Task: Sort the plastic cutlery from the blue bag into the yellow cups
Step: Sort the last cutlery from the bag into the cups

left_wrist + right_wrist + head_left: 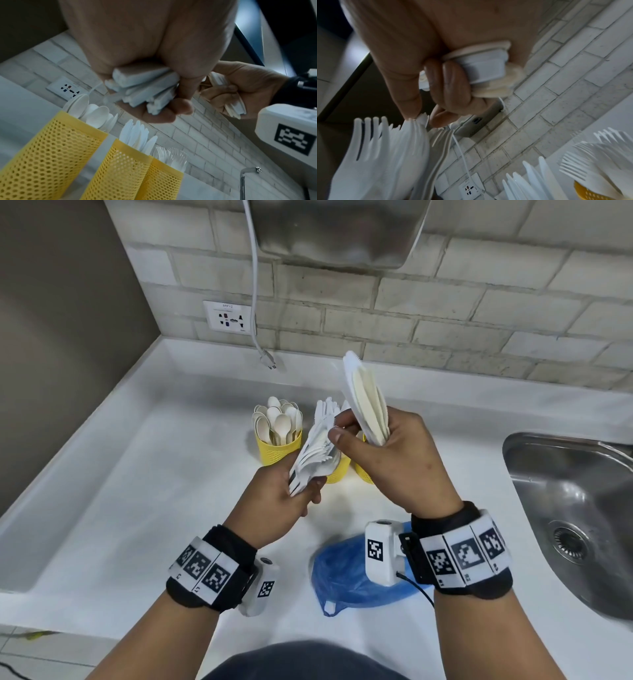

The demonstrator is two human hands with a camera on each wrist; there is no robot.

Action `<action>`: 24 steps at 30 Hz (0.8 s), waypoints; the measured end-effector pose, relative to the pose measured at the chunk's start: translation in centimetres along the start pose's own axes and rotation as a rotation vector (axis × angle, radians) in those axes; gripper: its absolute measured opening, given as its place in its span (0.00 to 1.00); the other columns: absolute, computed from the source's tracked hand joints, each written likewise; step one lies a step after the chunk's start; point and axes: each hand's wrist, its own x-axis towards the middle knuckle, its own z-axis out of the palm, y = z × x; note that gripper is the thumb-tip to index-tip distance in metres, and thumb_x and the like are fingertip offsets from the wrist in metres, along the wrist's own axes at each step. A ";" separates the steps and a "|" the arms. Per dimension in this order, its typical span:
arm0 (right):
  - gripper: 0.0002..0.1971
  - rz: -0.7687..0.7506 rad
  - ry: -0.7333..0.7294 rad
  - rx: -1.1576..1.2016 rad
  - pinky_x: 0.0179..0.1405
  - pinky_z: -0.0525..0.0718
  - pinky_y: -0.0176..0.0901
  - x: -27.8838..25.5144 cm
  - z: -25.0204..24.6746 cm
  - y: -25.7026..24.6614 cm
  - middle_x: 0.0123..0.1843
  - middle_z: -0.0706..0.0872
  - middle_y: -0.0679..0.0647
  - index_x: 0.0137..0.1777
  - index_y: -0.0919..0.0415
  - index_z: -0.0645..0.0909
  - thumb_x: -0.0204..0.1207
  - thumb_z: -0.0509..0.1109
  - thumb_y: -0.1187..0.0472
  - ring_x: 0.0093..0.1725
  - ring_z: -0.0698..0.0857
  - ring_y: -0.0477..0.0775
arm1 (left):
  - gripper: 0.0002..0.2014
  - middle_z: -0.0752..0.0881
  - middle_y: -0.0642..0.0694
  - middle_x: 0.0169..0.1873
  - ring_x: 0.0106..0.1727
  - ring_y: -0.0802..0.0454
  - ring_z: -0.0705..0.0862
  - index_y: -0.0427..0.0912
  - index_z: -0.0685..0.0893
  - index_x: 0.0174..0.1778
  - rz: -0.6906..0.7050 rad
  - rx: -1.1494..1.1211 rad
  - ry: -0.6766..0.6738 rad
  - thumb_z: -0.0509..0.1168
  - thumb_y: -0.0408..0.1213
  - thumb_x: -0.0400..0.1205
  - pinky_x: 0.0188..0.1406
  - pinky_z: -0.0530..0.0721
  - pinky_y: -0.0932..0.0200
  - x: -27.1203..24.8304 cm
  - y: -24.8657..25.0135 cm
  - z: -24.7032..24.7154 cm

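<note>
My left hand (pixel 301 481) grips a fanned bundle of white plastic forks (pixel 315 446) by the handle ends (pixel 144 89). My right hand (pixel 346 429) holds a bundle of knives (pixel 366 402) upright in its curled fingers, while its thumb and forefinger pinch the tines of one fork (pixel 422 117) in the left bundle. Behind the hands stand three yellow mesh cups: the left with spoons (pixel 51 155), the middle with knives (pixel 116 169), the right with forks (pixel 163 180). The blue bag (pixel 356 573) lies crumpled on the counter under my right wrist.
A steel sink (pixel 565 508) is set into the counter at the right, with a tap (pixel 245 175) above it. A wall socket (pixel 229 318) and a hanging white cable (pixel 255 302) are behind the cups. A metal unit (pixel 335 231) hangs on the wall overhead.
</note>
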 end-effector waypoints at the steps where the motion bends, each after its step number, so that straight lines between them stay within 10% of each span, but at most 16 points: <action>1: 0.02 -0.001 0.013 -0.025 0.41 0.81 0.32 0.0 0.2 0.0 0.36 0.90 0.41 0.46 0.57 0.90 0.76 0.81 0.61 0.35 0.87 0.39 | 0.16 0.89 0.51 0.34 0.27 0.58 0.82 0.64 0.80 0.52 0.012 0.034 0.009 0.66 0.32 0.86 0.32 0.82 0.66 0.0 -0.2 0.0; 9: 0.09 -0.078 0.086 -0.241 0.40 0.85 0.51 0.1 0.9 0.0 0.33 0.89 0.52 0.38 0.61 0.86 0.73 0.81 0.56 0.36 0.87 0.55 | 0.17 0.91 0.55 0.44 0.43 0.41 0.88 0.58 0.79 0.65 0.092 0.431 0.144 0.66 0.47 0.79 0.42 0.87 0.47 0.3 -1.9 -0.2; 24: 0.08 -0.056 0.165 -0.142 0.33 0.78 0.35 0.2 -0.6 -0.1 0.29 0.85 0.49 0.38 0.58 0.87 0.76 0.80 0.58 0.29 0.81 0.43 | 0.17 0.91 0.52 0.43 0.43 0.37 0.85 0.57 0.79 0.64 0.056 0.472 0.156 0.71 0.41 0.81 0.40 0.86 0.47 0.1 -2.1 -0.4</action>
